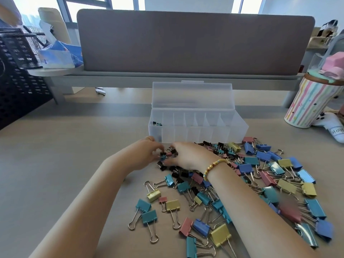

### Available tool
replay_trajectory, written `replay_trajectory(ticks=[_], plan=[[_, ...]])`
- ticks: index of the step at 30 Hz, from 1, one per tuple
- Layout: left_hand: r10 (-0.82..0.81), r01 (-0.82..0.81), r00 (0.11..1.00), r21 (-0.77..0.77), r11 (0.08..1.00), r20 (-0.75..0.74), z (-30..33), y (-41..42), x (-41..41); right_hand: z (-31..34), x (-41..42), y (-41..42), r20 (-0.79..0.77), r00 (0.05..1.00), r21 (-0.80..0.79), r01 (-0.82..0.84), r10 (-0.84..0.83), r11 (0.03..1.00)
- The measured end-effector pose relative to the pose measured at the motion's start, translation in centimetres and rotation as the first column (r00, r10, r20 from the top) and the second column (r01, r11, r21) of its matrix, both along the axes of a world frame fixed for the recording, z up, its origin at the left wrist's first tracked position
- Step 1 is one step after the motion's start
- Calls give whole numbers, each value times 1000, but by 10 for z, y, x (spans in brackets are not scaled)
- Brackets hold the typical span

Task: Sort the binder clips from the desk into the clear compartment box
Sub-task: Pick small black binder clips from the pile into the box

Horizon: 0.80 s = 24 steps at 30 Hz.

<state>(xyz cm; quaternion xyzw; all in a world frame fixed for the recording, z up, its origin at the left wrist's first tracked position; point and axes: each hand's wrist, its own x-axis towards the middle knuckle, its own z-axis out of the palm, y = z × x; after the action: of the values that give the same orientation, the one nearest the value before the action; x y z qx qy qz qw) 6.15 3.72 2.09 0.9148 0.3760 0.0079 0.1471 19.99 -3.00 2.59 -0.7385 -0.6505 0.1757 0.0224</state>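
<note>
— Binder clips [242, 183]?
— Heaped on the desk [65, 174], spreading from centre toward 4 o'clock; a few already in the leftmost compartment of the clear box [197, 127], lid up, at 12.
— Grip?
— Left hand [147, 153] pinching small clips; right hand [189, 155] curled over the same cluster, hold unclear.

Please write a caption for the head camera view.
Both hands pick small binder clips beside the open clear compartment box.
</note>
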Motion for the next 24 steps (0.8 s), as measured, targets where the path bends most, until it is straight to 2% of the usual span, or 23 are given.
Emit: replay_trajectory(ticks=[8,15,19,21,24], plan=[[-3,-1,999,95,995,47,-4,1,3,-1,4,-1,-34,999,41,-15,16,999],[7,-13,994,55,998,108,-4,1,0,-7,1,0,169,981,125,-115,93,985],[146,-110,949,-141,984,278,-3,2,-2,-10,0,-1,289,951,189,-170,111,967],[286,-131,851,-350,928,440,-2,3,-2,-12,1,-1,298,948,224,-181,110,957],[508,-18,650,-657,754,565,2,-1,-4,-13,2,1,248,964,218,-153,97,964]])
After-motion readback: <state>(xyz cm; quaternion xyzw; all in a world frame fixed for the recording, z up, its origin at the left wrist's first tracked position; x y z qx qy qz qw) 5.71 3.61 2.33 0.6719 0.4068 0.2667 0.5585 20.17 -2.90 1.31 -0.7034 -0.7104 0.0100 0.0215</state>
